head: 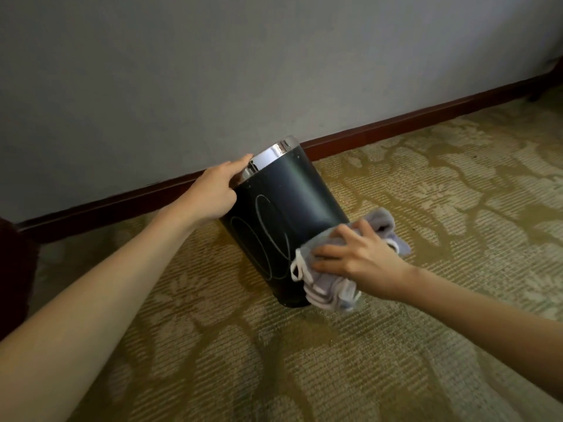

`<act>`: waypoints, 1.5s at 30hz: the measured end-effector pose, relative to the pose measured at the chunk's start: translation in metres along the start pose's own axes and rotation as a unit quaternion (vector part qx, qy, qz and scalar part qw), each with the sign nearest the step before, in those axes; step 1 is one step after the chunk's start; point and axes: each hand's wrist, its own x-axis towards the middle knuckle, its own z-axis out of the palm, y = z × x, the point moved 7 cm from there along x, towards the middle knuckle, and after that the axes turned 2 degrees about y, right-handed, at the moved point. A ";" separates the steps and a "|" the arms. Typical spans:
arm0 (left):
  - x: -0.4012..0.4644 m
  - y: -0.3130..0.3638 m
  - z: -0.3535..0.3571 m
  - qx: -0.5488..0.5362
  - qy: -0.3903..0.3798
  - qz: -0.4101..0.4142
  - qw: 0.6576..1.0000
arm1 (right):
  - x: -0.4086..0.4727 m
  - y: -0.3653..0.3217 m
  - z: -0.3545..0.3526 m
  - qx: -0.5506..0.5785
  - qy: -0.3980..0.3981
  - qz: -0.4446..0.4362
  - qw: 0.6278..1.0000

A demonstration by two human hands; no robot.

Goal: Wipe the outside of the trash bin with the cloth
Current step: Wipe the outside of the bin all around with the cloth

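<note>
A dark round trash bin [283, 208] with a shiny metal rim stands tilted on the carpet, its top leaning away toward the wall. White looping scribbles mark its near side. My left hand [213, 193] grips the bin at the rim on its left. My right hand [356, 257] presses a crumpled grey-lilac cloth [329, 289] with white edging against the lower right of the bin's outside. Part of the cloth bunches behind my fingers near the floor.
Patterned beige and gold carpet [304, 360] covers the floor. A grey wall [243, 71] with a dark red baseboard [396, 123] runs just behind the bin. A dark object [15, 269] sits at the left edge, and a furniture leg [536, 95] at the far right.
</note>
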 end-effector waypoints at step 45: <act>-0.010 0.058 0.014 0.112 -0.058 0.052 0.991 | 0.058 0.053 -0.048 -0.024 0.087 0.154 0.984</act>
